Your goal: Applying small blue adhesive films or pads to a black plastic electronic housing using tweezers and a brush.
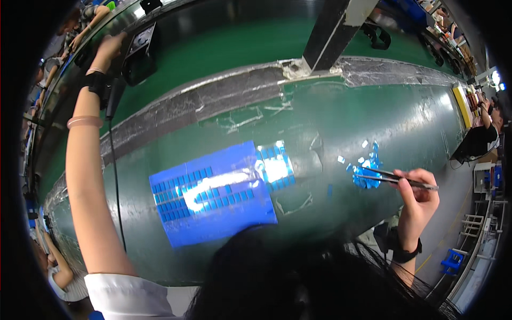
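In my right hand (418, 205) are dark tweezers (402, 180), gripped between thumb and fingers. Their tips reach over a small heap of shiny blue pieces (367, 177) on the green work surface. My left arm stretches far forward, and my left hand (109, 48) is beside a black frame-like part (140, 56) at the far left. Its fingers are too small and unclear to read. Between my arms lies a blue sheet (213, 233) with rows of small blue rectangles, and a smaller strip of similar rectangles (276, 165) adjoins its right edge.
A dark metal post (333, 40) rises beyond the work surface. Grey tape (213, 98) lines its far edge, with a green belt (229, 50) behind carrying black parts (377, 36). A black cable (116, 186) hangs by my left arm. People sit around; a blue stool (452, 262) stands right.
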`<state>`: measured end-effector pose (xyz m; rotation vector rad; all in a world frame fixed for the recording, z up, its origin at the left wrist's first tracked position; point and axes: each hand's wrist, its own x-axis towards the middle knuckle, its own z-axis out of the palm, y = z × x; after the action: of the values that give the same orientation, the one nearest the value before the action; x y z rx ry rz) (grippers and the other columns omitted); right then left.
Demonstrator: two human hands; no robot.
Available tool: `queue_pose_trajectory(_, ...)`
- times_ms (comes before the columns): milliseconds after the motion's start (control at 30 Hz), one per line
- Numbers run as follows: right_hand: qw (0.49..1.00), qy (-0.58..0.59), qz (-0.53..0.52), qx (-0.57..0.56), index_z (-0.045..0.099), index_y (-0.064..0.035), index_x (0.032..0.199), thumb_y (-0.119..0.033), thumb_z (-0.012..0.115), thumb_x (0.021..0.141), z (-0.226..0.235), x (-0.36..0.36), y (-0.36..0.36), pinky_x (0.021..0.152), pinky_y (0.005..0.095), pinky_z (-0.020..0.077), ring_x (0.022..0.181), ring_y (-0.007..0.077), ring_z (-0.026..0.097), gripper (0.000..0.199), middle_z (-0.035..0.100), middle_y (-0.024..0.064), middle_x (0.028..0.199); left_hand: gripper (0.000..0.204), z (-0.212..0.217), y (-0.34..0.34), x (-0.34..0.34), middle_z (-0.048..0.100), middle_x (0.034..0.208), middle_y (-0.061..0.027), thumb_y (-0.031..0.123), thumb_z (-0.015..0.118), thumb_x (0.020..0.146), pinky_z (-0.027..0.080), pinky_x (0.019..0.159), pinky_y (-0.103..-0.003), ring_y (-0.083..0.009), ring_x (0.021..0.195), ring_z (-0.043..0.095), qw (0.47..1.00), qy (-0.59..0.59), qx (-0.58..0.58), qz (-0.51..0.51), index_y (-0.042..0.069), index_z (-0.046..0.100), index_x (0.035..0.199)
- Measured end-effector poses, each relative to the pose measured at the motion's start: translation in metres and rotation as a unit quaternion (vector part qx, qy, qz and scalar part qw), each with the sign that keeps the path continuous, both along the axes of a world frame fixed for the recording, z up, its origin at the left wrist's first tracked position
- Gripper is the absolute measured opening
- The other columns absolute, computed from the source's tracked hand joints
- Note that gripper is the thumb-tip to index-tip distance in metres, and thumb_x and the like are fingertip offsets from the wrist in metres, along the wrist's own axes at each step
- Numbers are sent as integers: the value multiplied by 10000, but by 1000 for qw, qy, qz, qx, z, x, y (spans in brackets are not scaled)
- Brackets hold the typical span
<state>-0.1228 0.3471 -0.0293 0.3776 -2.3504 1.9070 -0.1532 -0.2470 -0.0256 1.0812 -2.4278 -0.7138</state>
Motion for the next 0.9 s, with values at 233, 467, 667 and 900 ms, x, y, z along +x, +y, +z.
queue_pose_trajectory(233,996,-6,54,-76,430,48,798,83,473,649,0,30,-19,599,268,459,711,184,519,159,498,129,743,383,33,96,69,464,742,-20,361,479,671,377,595,-180,-77,675,450,989,51,33,-133,24,467,854)
queue_pose_trajectory(467,992,19,7,-123,434,35,775,54,480,665,-10,52,2,593,276,467,702,178,515,122,487,104,724,315,41,203,172,471,856,-37,228,435,741,359,670,-189,-82,781,445,957,64,82,-269,-9,433,948)
queue_pose_trajectory(667,975,-44,-24,-219,416,-3,765,24,474,680,-26,60,20,587,268,466,643,196,530,106,502,117,698,285,38,238,232,485,814,-57,201,437,734,382,656,-220,-109,747,465,931,158,222,-244,-15,443,920)
queue_pose_trajectory(900,975,-54,-9,-217,404,-2,769,14,477,681,-35,62,12,578,265,465,640,203,532,115,501,118,715,260,5,222,267,482,872,-106,180,432,730,397,673,-277,-188,768,481,771,260,552,-182,-14,440,903)
